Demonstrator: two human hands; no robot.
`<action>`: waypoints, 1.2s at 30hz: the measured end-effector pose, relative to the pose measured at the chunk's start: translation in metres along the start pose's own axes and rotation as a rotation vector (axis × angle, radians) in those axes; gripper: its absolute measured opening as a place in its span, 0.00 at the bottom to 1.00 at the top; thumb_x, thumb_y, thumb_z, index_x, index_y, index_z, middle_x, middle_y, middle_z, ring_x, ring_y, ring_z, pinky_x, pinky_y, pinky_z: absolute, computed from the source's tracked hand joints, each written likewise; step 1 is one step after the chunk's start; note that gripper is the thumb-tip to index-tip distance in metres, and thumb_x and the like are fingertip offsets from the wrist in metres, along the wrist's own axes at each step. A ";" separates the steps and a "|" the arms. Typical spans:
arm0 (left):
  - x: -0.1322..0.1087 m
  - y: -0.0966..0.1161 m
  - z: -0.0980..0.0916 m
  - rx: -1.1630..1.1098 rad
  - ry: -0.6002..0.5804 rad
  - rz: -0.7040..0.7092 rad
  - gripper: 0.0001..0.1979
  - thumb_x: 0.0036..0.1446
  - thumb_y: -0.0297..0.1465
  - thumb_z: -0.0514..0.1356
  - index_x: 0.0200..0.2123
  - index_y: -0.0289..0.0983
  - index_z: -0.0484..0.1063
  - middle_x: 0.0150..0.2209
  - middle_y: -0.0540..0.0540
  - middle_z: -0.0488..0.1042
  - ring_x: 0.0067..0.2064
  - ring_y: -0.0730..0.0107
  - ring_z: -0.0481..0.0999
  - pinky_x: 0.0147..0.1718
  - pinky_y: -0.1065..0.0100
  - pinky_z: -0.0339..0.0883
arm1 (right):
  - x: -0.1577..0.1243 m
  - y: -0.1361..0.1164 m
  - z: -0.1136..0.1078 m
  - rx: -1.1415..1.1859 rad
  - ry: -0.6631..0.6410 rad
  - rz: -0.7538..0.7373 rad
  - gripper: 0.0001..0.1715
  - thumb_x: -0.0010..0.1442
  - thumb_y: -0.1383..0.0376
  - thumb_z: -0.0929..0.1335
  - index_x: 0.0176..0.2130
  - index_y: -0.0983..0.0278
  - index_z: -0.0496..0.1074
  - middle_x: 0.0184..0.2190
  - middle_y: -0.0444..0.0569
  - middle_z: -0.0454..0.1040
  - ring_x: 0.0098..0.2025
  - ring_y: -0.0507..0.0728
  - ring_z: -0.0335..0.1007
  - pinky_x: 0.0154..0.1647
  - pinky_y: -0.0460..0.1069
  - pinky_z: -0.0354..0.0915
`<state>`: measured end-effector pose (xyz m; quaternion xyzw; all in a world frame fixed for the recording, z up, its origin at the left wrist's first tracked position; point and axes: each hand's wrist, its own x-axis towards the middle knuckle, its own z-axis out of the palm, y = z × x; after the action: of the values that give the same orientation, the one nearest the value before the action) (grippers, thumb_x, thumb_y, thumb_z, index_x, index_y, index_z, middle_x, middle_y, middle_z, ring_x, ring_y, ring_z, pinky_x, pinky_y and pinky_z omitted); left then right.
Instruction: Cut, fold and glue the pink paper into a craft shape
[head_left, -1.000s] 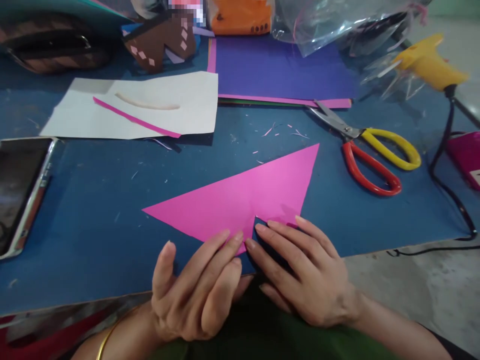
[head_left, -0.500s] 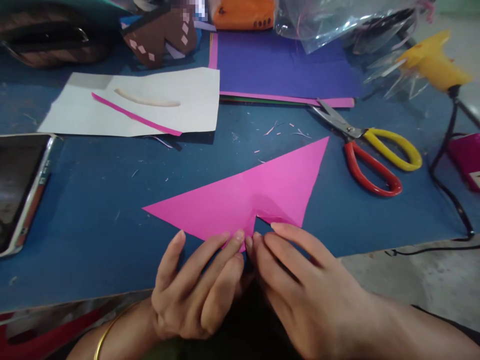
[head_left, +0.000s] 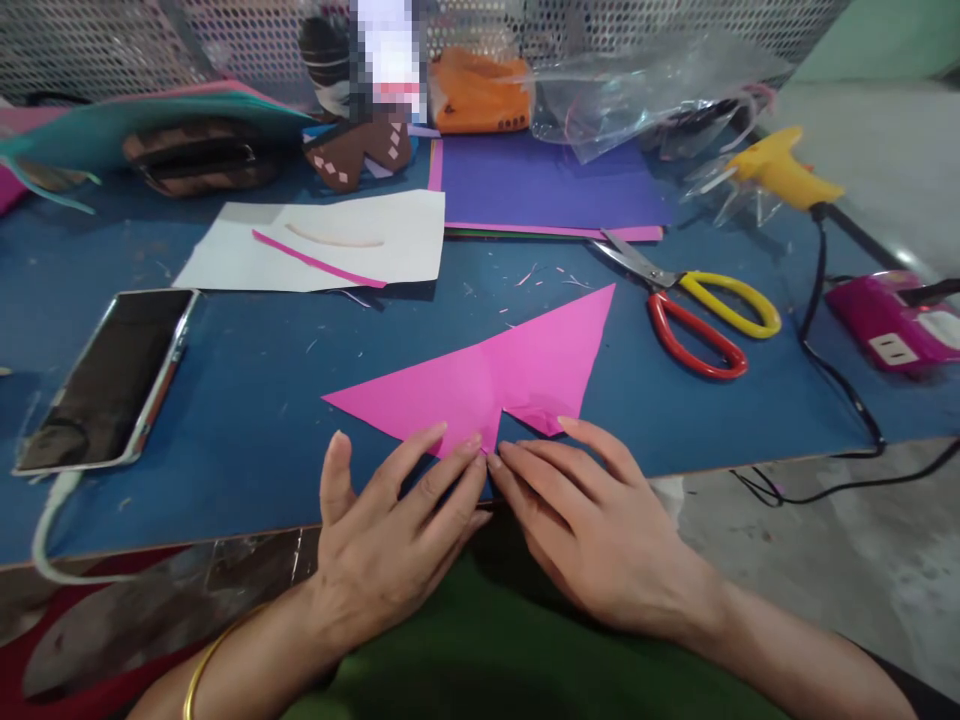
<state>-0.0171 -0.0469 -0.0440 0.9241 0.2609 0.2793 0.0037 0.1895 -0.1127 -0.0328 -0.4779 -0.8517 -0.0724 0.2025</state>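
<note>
On the blue table lies a sheet of pink paper with slanting edges and a notch in its near edge. Right of the notch, a small flap is folded over and looks creased. My left hand rests its outstretched fingertips on the near edge, left of the notch, thumb side low and little finger apart. My right hand lies with fingers extended at the table's edge, fingertips at the notch and one finger by the flap. Neither hand is closed round the paper. The thumbs are mostly hidden.
Scissors with red and yellow handles lie partly open at the right. Behind are a white sheet with thin strips and a purple paper stack. A phone charges at left. A yellow glue gun and pink power strip sit right.
The view has tilted up and back, showing more of the table. My fingers have flattened and spread at the paper's near edge, and the flap right of the notch shows more.
</note>
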 end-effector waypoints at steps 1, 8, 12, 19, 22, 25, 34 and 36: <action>0.001 -0.001 0.000 0.045 0.018 0.024 0.15 0.62 0.30 0.63 0.51 0.36 0.75 0.49 0.47 0.81 0.53 0.51 0.77 0.68 0.41 0.37 | 0.001 0.000 -0.001 -0.006 0.005 -0.011 0.19 0.65 0.71 0.65 0.53 0.75 0.74 0.50 0.57 0.78 0.52 0.62 0.68 0.67 0.60 0.50; 0.004 -0.006 -0.001 0.083 0.042 0.082 0.09 0.61 0.29 0.64 0.45 0.35 0.77 0.45 0.48 0.82 0.50 0.59 0.79 0.69 0.47 0.30 | 0.011 -0.003 -0.008 -0.012 -0.026 -0.091 0.18 0.64 0.72 0.62 0.43 0.75 0.79 0.46 0.60 0.79 0.46 0.66 0.71 0.64 0.63 0.52; 0.005 -0.007 -0.001 0.067 0.026 0.100 0.07 0.60 0.31 0.65 0.41 0.36 0.78 0.47 0.48 0.82 0.50 0.60 0.80 0.69 0.49 0.34 | 0.013 -0.004 -0.008 -0.020 -0.047 -0.108 0.20 0.64 0.72 0.60 0.44 0.75 0.79 0.45 0.61 0.79 0.46 0.67 0.71 0.65 0.63 0.51; -0.004 -0.004 0.008 0.059 0.148 0.032 0.07 0.64 0.32 0.61 0.42 0.38 0.78 0.47 0.51 0.82 0.49 0.64 0.80 0.69 0.50 0.40 | 0.003 -0.005 0.008 -0.004 0.057 0.004 0.21 0.70 0.70 0.58 0.51 0.72 0.76 0.48 0.53 0.79 0.49 0.60 0.68 0.70 0.59 0.42; -0.006 -0.005 0.012 0.031 0.213 0.039 0.09 0.65 0.33 0.59 0.43 0.38 0.78 0.46 0.51 0.83 0.49 0.65 0.80 0.69 0.52 0.41 | 0.007 -0.005 0.019 -0.040 0.187 0.005 0.23 0.72 0.69 0.56 0.49 0.69 0.77 0.42 0.49 0.81 0.46 0.57 0.69 0.71 0.56 0.40; -0.005 -0.006 0.014 0.022 0.233 -0.004 0.09 0.66 0.34 0.58 0.43 0.39 0.78 0.45 0.50 0.83 0.49 0.67 0.80 0.69 0.53 0.42 | 0.016 -0.005 0.030 -0.060 0.339 0.000 0.24 0.71 0.72 0.56 0.40 0.67 0.80 0.35 0.46 0.80 0.40 0.54 0.69 0.70 0.54 0.43; 0.000 -0.009 0.017 0.064 0.306 0.025 0.11 0.67 0.35 0.56 0.45 0.39 0.77 0.41 0.51 0.84 0.47 0.69 0.80 0.69 0.56 0.43 | 0.018 -0.001 0.043 -0.087 0.453 -0.015 0.21 0.71 0.70 0.58 0.38 0.65 0.78 0.34 0.44 0.78 0.39 0.53 0.69 0.64 0.52 0.52; -0.001 -0.007 0.017 0.056 0.318 0.019 0.13 0.68 0.36 0.55 0.46 0.39 0.77 0.42 0.50 0.84 0.48 0.69 0.80 0.69 0.57 0.42 | 0.015 0.001 0.040 -0.108 0.443 -0.032 0.20 0.71 0.70 0.58 0.42 0.65 0.78 0.36 0.43 0.79 0.40 0.53 0.69 0.64 0.52 0.53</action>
<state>-0.0121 -0.0384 -0.0601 0.8704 0.2571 0.4147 -0.0661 0.1722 -0.0881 -0.0631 -0.4471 -0.7886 -0.2245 0.3577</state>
